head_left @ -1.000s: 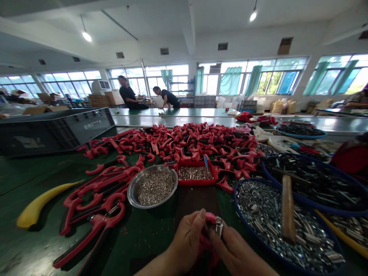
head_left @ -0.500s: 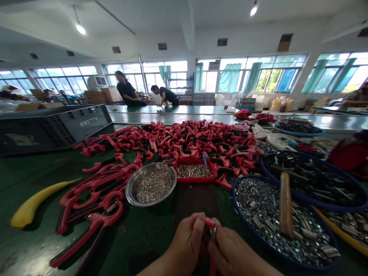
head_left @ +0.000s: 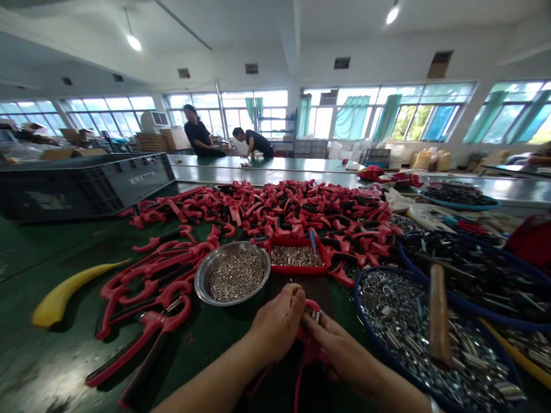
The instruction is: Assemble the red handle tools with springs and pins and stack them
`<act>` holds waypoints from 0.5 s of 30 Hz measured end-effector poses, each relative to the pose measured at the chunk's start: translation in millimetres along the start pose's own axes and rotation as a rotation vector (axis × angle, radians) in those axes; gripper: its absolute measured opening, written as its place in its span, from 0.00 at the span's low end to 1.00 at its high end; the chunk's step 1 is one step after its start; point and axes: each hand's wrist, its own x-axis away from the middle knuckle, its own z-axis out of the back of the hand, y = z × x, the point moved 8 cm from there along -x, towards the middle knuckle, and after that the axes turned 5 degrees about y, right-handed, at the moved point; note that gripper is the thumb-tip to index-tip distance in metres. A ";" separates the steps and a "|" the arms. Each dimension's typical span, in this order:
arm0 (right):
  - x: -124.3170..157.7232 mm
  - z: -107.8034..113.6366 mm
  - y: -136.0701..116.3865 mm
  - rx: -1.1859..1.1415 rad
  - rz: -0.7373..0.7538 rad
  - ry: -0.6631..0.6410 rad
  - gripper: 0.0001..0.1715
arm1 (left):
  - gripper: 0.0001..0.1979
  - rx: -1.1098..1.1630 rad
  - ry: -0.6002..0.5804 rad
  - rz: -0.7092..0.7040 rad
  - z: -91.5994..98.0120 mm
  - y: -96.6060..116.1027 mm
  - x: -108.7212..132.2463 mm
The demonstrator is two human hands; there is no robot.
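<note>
Your left grip (head_left: pixel 280 316) is closed, knuckles up, over the far left side of the held red tool (head_left: pixel 310 349); its fingertips are hidden. Your right grip (head_left: pixel 338 343) is closed on the right side of the same tool, finger ends partly out of sight. The tool sits directly between both hands, curved head far, handles near, long axis running roughly near to far. Your right grip is nearer the coil spring (head_left: pixel 316 316) showing at the head.

Count: one tool held, one spring visible on it. Just beyond, one red tray (head_left: pixel 299 269) of small metal pins, with one blue-handled item (head_left: pixel 313 239) standing in it. Left of that, one metal bowl (head_left: pixel 200 287) of small metal parts. The far pile of red-and-black tools (head_left: pixel 275 209) overlaps too much to count. To the right, one blue basin (head_left: pixel 357 295) of rings and springs, one wooden handle (head_left: pixel 439 315) lying over it; one basin of dark parts (head_left: pixel 512 322) beyond. On the left of the worktop (head_left: pixel 26 246), one yellow curved piece (head_left: pixel 71 292) and, farther, one grey crate (head_left: pixel 94 183).
</note>
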 end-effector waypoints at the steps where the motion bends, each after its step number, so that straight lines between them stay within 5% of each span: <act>1: -0.8 0.9 2.5 -0.075 -0.051 0.020 0.27 | 0.35 -0.092 0.010 -0.010 7.2 3.5 2.8; 6: 1.1 8.3 -2.2 -0.203 0.029 0.135 0.36 | 0.63 -0.386 0.052 -0.043 7.1 16.4 23.1; 11: 4.1 16.7 25.9 -0.075 -0.061 0.166 0.39 | 0.61 -0.433 0.113 -0.082 -8.5 15.9 25.7; 15: 11.1 22.7 10.1 0.134 0.145 0.066 0.34 | 0.58 -0.373 0.049 -0.118 -7.1 13.9 24.7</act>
